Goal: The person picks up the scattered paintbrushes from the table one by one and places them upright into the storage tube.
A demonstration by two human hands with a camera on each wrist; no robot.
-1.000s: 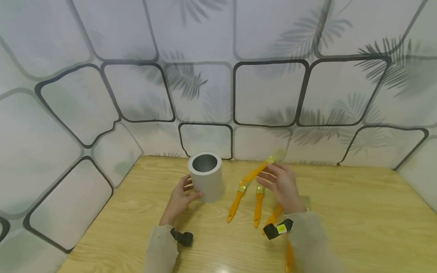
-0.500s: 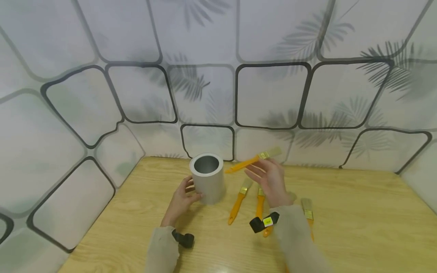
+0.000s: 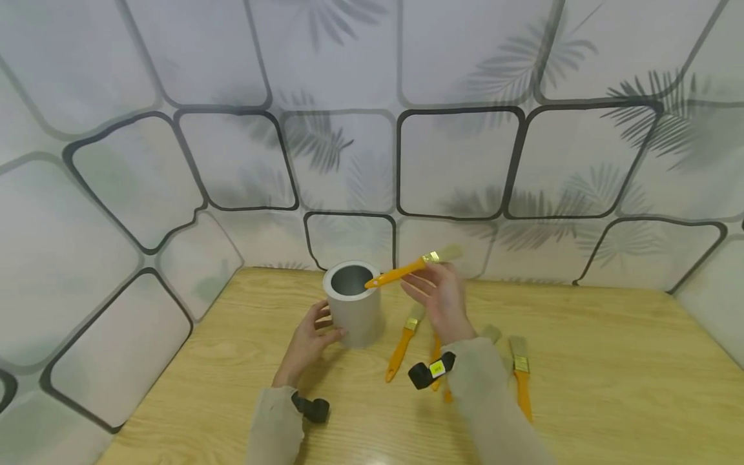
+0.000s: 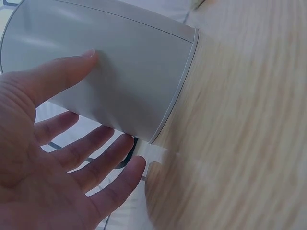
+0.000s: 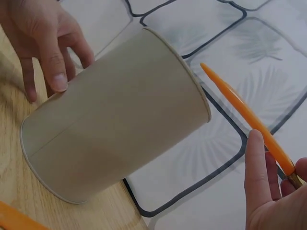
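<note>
A grey cylindrical can [image 3: 356, 323] stands upright on the wooden table, its mouth facing up. My left hand [image 3: 305, 349] holds its lower left side, with the thumb on the near wall and the fingers round the far left. In the left wrist view, thumb and fingertips touch the can [image 4: 129, 62]. My right hand [image 3: 444, 300] pinches a paintbrush [image 3: 398, 272] near its metal ferrule. The orange handle points left, its end over the can's rim in the head view; the bristles point right. In the right wrist view, the paintbrush handle [image 5: 249, 115] is apart from the can.
Several paintbrushes lie on the table [image 3: 610, 361]: one paintbrush [image 3: 401, 349] right of the can, another paintbrush [image 3: 521, 374] farther right, and others partly hidden under my right forearm. A patterned wall covering [image 3: 459, 161] rises behind the table.
My right hand has moved left with the paintbrush, bringing the handle end from right of the can to its rim. The brush has turned flatter. My left hand stays at the can.
</note>
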